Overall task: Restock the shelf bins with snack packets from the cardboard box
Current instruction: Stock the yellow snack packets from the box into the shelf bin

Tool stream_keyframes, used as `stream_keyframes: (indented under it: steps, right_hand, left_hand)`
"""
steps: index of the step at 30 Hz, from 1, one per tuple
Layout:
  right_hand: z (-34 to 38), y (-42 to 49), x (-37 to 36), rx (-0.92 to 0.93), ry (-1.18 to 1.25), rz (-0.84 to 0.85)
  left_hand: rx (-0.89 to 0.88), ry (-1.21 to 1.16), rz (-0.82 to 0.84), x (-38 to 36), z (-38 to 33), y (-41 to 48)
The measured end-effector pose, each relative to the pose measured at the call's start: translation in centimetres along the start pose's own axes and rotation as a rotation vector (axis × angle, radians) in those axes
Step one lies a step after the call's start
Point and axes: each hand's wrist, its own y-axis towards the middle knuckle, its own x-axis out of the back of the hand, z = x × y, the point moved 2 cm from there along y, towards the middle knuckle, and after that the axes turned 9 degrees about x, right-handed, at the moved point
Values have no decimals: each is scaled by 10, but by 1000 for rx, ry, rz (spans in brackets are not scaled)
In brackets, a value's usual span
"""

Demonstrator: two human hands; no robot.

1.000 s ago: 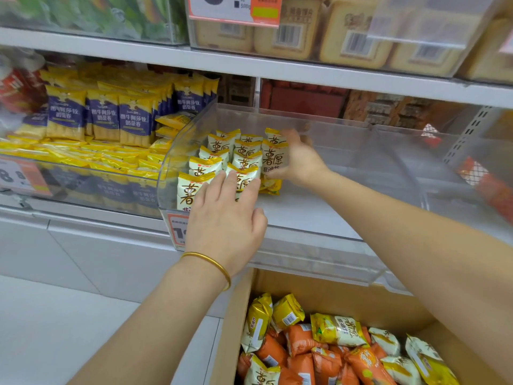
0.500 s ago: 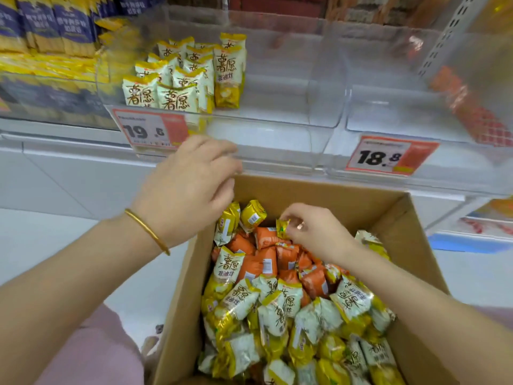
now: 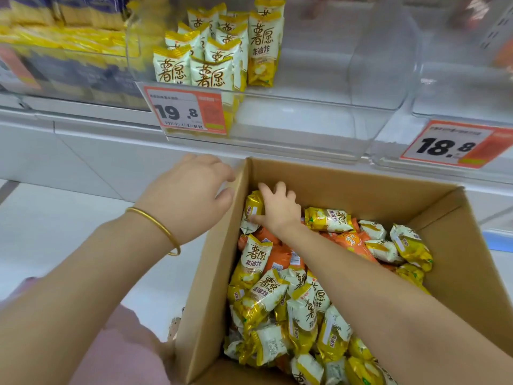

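Right hand [image 3: 277, 211] curls round a yellow packet [image 3: 252, 208] in the far left corner of the box [image 3: 213, 273]. My left hand [image 3: 191, 195] hovers beside the box wall, fingers loosely bent, holding nothing. I judge restocking barely begun: about nine packets [image 3: 212, 75] stand at the left end of the bin [image 3: 319, 118], most of its floor unfilled. Dozens of yellow and several orange ones wait in the box.
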Motion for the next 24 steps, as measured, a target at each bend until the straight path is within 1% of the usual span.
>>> stream_keyframes:
  steps: [4,6,8,10,13,18,21,24]
  right_hand:
    - [2,5,-14,38,-114,47]
    - [0,6,-18,32,-97,77]
    - [-2,8,-18,13,-30,67]
    - [-3,7,-15,19,25,46]
    - [-6,-2,-9,89,19,-8]
    - [-18,-32,16,208,53,-192]
    - [-29,-57,50,329,106,-250]
    - [-40,-84,87,419,283,-239]
  left_hand:
    - [3,46,27,-3,-7,9]
    - [-16,45,43,-5,-12,11]
    - [-23,39,55,-5,-17,13]
    - [-21,53,54,-5,-22,15]
    - [-17,65,55,-6,-30,19]
    - [21,93,86,-13,-41,26]
    - [54,41,154,-19,-43,35]
    - [105,-105,324,-27,-45,40]
